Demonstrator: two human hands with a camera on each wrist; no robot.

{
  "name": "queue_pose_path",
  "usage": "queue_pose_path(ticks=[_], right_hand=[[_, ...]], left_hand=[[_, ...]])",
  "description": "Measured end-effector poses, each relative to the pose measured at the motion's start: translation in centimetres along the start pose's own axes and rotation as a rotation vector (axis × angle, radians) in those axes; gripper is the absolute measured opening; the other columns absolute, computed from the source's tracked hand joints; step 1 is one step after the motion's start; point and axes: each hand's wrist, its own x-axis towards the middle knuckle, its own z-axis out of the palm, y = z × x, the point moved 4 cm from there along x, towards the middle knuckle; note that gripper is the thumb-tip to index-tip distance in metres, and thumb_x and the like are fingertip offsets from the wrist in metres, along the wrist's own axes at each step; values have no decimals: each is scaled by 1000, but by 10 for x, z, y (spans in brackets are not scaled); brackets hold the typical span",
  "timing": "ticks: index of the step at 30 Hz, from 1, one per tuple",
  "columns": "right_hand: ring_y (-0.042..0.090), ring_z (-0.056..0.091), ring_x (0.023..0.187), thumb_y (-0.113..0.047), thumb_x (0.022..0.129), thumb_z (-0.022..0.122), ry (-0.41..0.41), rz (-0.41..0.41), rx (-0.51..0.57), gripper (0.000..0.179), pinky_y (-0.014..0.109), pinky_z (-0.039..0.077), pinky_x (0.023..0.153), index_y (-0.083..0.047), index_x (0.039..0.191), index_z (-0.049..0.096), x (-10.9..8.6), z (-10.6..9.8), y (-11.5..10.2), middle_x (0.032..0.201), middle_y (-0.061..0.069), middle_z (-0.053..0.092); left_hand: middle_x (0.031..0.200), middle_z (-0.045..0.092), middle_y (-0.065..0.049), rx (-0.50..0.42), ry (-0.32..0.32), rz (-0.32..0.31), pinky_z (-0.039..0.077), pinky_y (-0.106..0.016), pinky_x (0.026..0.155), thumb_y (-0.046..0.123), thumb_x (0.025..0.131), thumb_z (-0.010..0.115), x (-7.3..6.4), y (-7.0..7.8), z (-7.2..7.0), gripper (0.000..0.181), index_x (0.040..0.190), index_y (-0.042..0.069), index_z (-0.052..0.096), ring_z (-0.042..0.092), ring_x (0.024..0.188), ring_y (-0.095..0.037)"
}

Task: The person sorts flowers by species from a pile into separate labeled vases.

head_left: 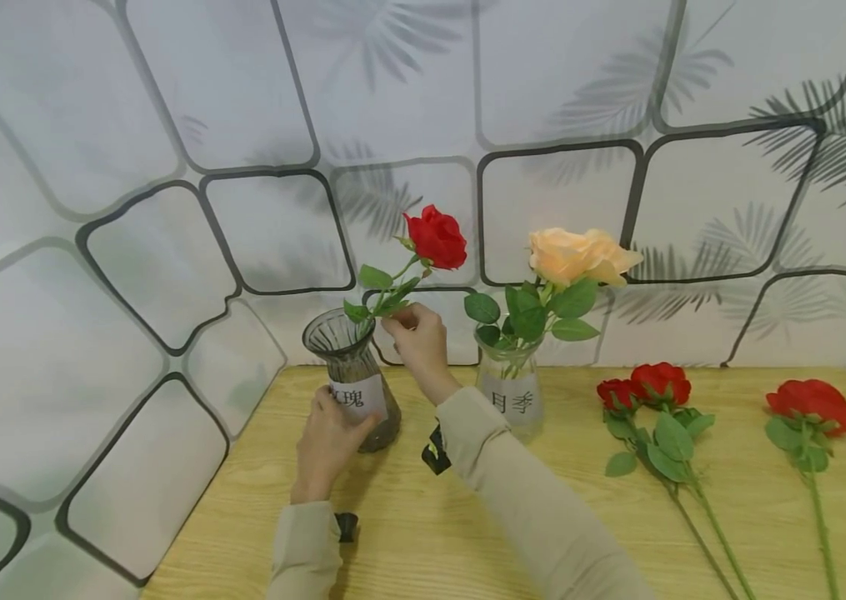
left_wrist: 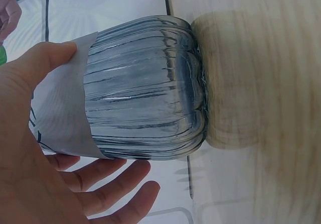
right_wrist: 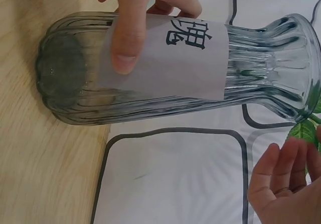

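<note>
A ribbed grey glass vase (head_left: 387,398) with a white paper label (right_wrist: 165,58) stands on the table at centre-left. My left hand (head_left: 330,442) holds it around the label; in the left wrist view the thumb (left_wrist: 52,53) lies on the paper, with the other fingers around the far side. A red rose (head_left: 435,237) leans out to the right, its stem's lower end inside the vase mouth. My right hand (head_left: 423,346) is beside the rim, thumb and fingertips pinching the rose at its lower leaves. The exact pinch spot is partly hidden.
Right of my right hand stands a clear vase (head_left: 493,367) with a label and a peach-coloured flower (head_left: 576,257). Two red roses (head_left: 658,385) lie together on the wooden table (head_left: 392,533), and another red rose (head_left: 813,407) lies farther right. A patterned wall (head_left: 407,125) rises behind.
</note>
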Motion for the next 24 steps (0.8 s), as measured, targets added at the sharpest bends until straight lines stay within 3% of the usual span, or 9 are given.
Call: queue_pose_path(ticks=[4, 8, 11, 17, 24], right_hand=[[14, 57, 54, -5, 94, 68, -27, -11, 64, 9, 22, 45, 53, 4, 93, 71, 1, -1, -3, 73, 11, 64], [12, 52, 51, -4, 97, 64, -174, -3, 45, 23, 23, 42, 51, 2, 118, 72, 3, 3, -9, 76, 11, 64], [10, 48, 48, -5, 98, 64, -239, 1, -13, 25, 23, 39, 48, 2, 120, 72, 2, 5, -10, 71, 5, 62], [12, 49, 49, -6, 97, 67, -136, 59, 43, 15, 21, 43, 49, 6, 101, 74, -1, -4, -1, 69, 6, 62], [9, 52, 50, -4, 97, 67, -133, 167, 109, 11, 23, 50, 53, 5, 99, 72, -11, -25, 14, 72, 10, 63]], left_hand=[[121, 54, -29, -2, -4, -2, 54, -58, 82, 44, 87, 77, 1, -1, 1, 86, 139, -11, 35, 62, 104, -42], [119, 54, -29, -7, 13, 10, 54, -58, 80, 44, 86, 78, 1, -1, 1, 86, 138, -11, 36, 62, 102, -43], [117, 55, -28, -9, 35, 26, 54, -58, 79, 44, 84, 79, 0, 0, 0, 86, 136, -10, 37, 63, 100, -42], [116, 55, -28, -21, 28, 36, 54, -57, 80, 45, 85, 79, 0, 0, 0, 86, 136, -10, 37, 63, 100, -42], [120, 54, -29, -16, -4, -2, 53, -57, 82, 45, 86, 78, 1, -3, 1, 88, 139, -10, 34, 62, 103, -42]])
